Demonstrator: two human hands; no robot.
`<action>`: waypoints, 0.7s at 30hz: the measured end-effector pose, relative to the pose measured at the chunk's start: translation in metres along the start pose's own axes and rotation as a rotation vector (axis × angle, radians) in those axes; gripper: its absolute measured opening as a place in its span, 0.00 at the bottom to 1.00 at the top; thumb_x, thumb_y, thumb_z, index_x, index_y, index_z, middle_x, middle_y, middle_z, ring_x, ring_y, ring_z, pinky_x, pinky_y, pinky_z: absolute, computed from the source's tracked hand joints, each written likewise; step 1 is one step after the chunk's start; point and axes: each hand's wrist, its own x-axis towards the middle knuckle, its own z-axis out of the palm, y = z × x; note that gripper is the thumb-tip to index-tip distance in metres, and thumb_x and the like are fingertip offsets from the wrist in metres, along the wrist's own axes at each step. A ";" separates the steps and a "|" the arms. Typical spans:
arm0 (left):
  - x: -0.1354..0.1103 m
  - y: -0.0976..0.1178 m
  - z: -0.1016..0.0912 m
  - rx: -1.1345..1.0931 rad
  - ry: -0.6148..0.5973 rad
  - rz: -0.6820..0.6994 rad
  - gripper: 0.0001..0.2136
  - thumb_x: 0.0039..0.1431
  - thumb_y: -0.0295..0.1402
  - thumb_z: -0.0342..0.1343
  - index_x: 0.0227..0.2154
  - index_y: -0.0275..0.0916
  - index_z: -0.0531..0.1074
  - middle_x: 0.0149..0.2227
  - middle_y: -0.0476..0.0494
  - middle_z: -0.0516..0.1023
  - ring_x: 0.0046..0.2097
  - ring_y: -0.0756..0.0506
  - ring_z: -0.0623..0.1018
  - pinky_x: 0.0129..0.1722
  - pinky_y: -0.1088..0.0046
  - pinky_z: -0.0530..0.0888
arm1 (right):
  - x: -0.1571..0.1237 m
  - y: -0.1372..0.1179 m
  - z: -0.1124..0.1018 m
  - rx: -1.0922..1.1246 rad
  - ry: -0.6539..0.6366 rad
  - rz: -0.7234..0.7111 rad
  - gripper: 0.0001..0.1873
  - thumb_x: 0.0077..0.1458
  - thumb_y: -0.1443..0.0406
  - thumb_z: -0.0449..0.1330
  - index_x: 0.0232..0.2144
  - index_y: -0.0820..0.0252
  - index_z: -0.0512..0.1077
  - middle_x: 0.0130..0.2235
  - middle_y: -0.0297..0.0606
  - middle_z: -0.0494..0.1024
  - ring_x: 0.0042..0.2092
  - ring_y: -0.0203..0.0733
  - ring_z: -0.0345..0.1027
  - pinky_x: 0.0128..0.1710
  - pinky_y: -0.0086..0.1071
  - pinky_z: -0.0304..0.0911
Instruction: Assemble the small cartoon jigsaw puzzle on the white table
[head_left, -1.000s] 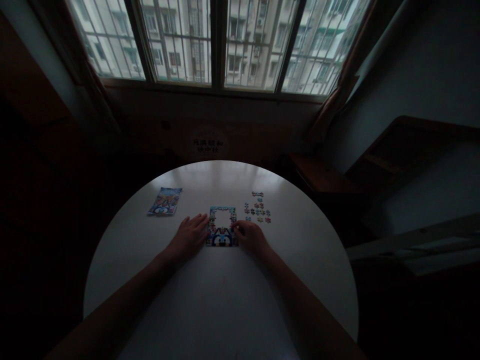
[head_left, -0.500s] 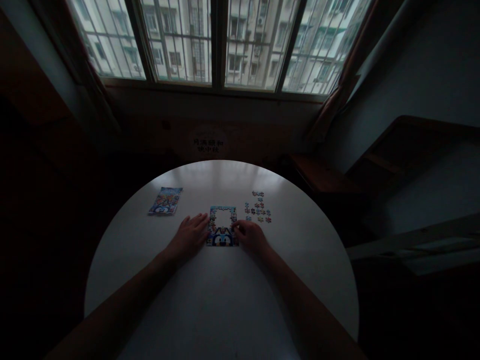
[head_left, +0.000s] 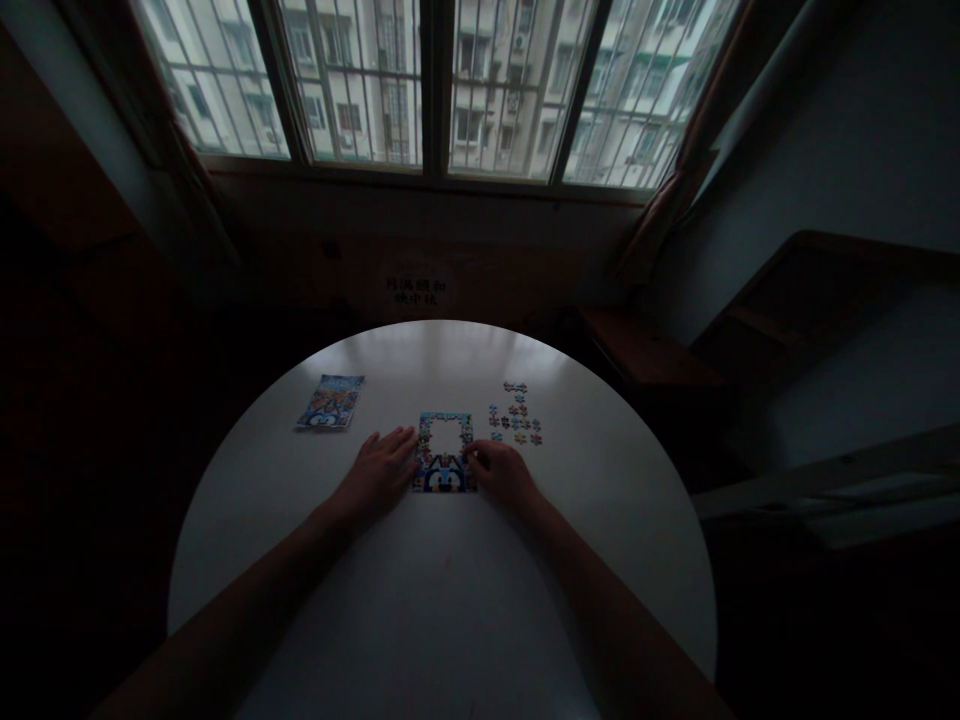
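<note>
Left hand (head_left: pixel 382 463) lies flat, right hand (head_left: pixel 501 468) curls, grip unclear, at either side of a hollow-centred jigsaw (head_left: pixel 445 482), likely light, stiff, loose-jointed; best held by opposite edges.

left hand (head_left: pixel 384 463): flat, palm down | right hand (head_left: pixel 501 468): loosely curled | both forearms (head_left: pixel 281 555): angled inward

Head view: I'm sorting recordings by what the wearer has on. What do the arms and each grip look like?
The left grip and right grip are human hands without gloves. The left forearm and right forearm are bare, with no sleeve, watch or bracelet visible. It is too dark to rule out small rings.
</note>
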 end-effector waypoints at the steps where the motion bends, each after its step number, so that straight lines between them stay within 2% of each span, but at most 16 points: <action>1: 0.000 0.000 0.000 -0.002 0.001 -0.001 0.22 0.63 0.36 0.42 0.59 0.41 0.59 0.62 0.41 0.60 0.63 0.41 0.59 0.60 0.53 0.54 | 0.000 0.000 0.000 -0.003 -0.004 -0.001 0.11 0.53 0.66 0.55 0.36 0.57 0.76 0.30 0.36 0.77 0.32 0.37 0.68 0.36 0.28 0.59; 8: 0.001 -0.001 0.002 0.005 0.004 -0.002 0.22 0.63 0.37 0.42 0.59 0.43 0.59 0.62 0.42 0.60 0.63 0.42 0.58 0.61 0.55 0.54 | -0.001 -0.005 -0.003 0.006 -0.001 0.002 0.11 0.52 0.67 0.55 0.35 0.57 0.76 0.30 0.36 0.78 0.31 0.37 0.68 0.36 0.28 0.59; 21: 0.001 -0.002 0.001 -0.003 -0.001 0.003 0.22 0.63 0.37 0.42 0.59 0.41 0.59 0.62 0.41 0.60 0.63 0.41 0.58 0.60 0.52 0.54 | -0.001 -0.004 -0.002 -0.001 0.010 0.004 0.10 0.53 0.67 0.55 0.35 0.57 0.76 0.31 0.36 0.78 0.32 0.38 0.69 0.36 0.28 0.59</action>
